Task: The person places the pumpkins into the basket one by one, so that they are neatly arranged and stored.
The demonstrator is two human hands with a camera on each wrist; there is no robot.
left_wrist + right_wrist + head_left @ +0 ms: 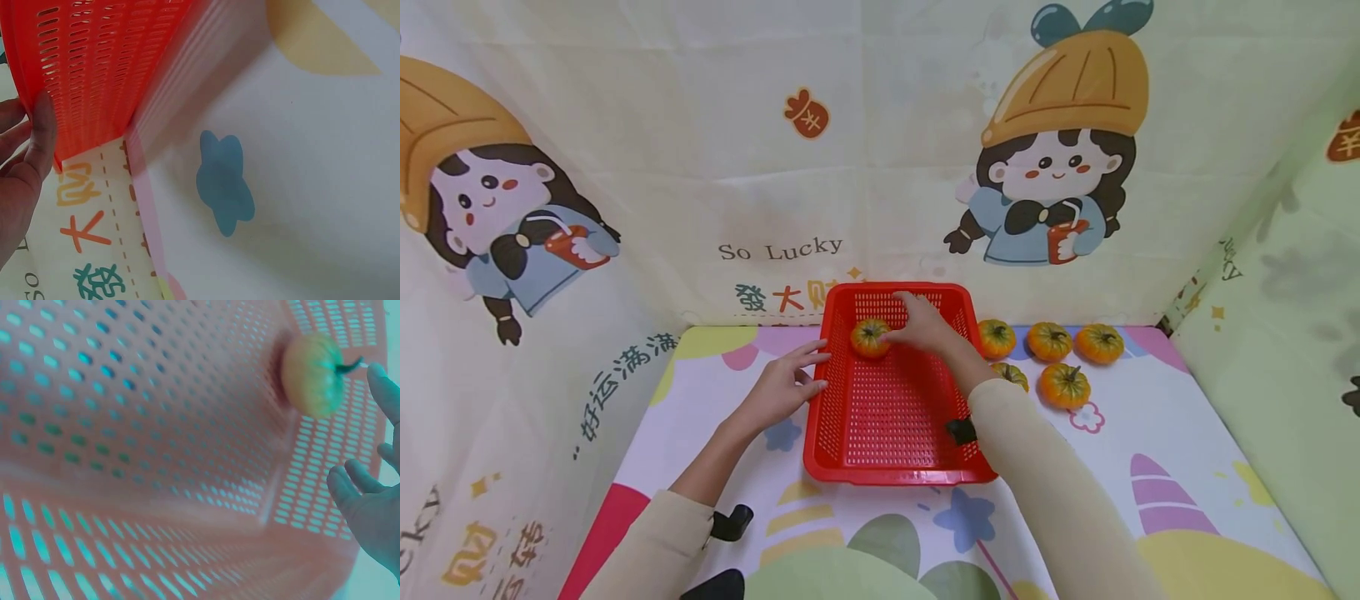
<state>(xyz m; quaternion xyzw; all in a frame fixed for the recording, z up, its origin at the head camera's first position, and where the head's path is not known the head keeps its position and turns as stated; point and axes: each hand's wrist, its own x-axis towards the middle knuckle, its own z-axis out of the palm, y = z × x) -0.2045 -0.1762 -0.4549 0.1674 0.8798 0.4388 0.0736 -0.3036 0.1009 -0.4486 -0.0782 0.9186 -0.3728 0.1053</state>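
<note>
A red perforated plastic basket stands on the table. My left hand is at its left rim, and in the left wrist view the thumb and fingers pinch that rim. One small orange-and-green pumpkin sits inside the basket towards the far left corner. Over the basket, just right of this pumpkin, my right hand has its fingers spread. The right wrist view has a fingertip near the stem of the pumpkin, with nothing held in that hand.
Several more small pumpkins lie on the table right of the basket; one is partly hidden by the right arm. A printed cloth wall rises behind the table, with further cloth at both sides. The table has a colourful patterned cover.
</note>
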